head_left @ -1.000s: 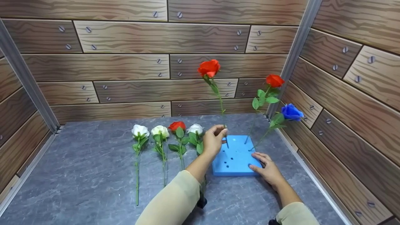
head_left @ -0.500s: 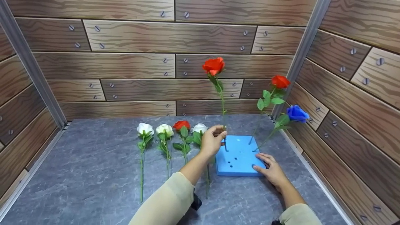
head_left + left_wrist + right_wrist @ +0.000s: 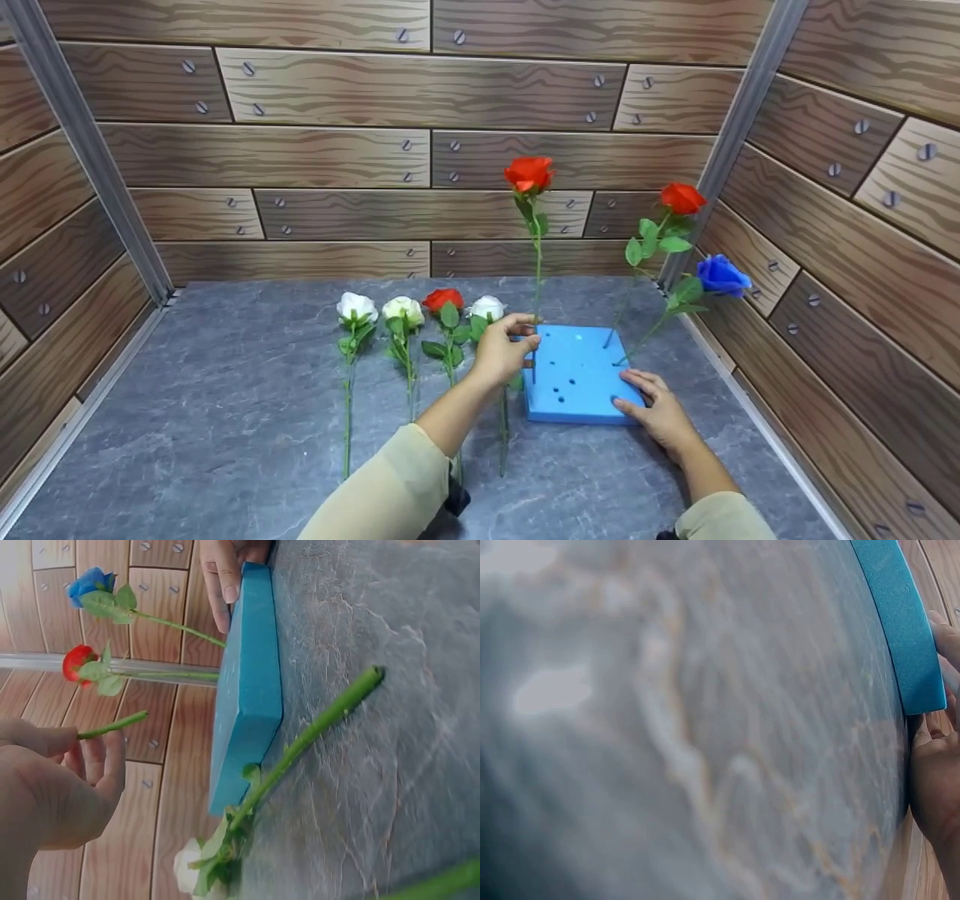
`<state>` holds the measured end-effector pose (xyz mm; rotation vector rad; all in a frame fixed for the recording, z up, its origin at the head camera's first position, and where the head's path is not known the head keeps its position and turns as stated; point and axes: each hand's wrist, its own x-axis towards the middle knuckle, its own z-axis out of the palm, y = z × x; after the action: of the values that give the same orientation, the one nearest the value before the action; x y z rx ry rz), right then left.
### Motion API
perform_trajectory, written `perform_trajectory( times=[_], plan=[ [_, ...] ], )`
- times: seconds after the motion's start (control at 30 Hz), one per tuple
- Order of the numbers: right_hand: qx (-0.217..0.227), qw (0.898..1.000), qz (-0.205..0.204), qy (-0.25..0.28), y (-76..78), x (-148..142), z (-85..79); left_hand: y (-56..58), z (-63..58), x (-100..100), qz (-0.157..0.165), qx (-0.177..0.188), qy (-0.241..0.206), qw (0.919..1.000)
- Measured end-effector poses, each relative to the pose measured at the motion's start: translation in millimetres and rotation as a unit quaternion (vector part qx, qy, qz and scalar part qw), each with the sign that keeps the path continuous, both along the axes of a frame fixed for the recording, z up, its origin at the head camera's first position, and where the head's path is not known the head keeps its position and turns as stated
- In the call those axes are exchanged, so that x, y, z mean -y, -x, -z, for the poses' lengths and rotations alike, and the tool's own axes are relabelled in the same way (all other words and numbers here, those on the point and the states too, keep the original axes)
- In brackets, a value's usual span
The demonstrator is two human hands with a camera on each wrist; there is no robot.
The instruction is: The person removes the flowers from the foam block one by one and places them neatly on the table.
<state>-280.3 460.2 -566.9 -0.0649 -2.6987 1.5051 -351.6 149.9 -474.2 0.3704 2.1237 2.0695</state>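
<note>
My left hand (image 3: 504, 351) pinches the stem of a red rose (image 3: 529, 174), which stands nearly upright with its bloom high. In the left wrist view the cut end of that stem (image 3: 120, 724) shows apart from the block's top. The light-blue block (image 3: 589, 411) has several small holes in its top. A second red rose (image 3: 682, 199) and a blue rose (image 3: 723, 274) stick up from its right side, both leaning right. On the block's right front corner rests my right hand (image 3: 660, 420), fingers extended along the top and edge.
Left of the block lie a white rose (image 3: 487, 307), a red rose (image 3: 444, 300), a cream rose (image 3: 403, 311) and another white rose (image 3: 357, 307), stems pointing forward. Wood-patterned walls (image 3: 337, 157) enclose the grey marbled table (image 3: 247, 420) at back and sides.
The left hand has brought its red rose down and nearer the block's left front side, and the stem is straighter. My right hand stays on the block. The head view has shifted slightly left.
</note>
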Motion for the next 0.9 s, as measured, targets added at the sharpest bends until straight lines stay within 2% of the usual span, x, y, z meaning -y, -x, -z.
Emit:
perform_trajectory(
  times=[0.23, 0.67, 0.9],
  plan=[
    [-0.003, 1.000, -0.006, -0.006, -1.1, 0.3, 0.1, -5.6, -3.7, 15.7, 0.013, 0.006, 0.019, 0.9997],
    [-0.005, 1.000, -0.010, -0.002, -0.7, 0.3, -2.5, -13.9, -5.3, 40.8, 0.009, 0.003, 0.010, 0.9999],
    [0.001, 1.000, -0.009, -0.013, -0.5, 0.8, -1.5, -16.5, 0.8, 55.3, 0.002, -0.008, 0.011, 0.9999]
  ],
)
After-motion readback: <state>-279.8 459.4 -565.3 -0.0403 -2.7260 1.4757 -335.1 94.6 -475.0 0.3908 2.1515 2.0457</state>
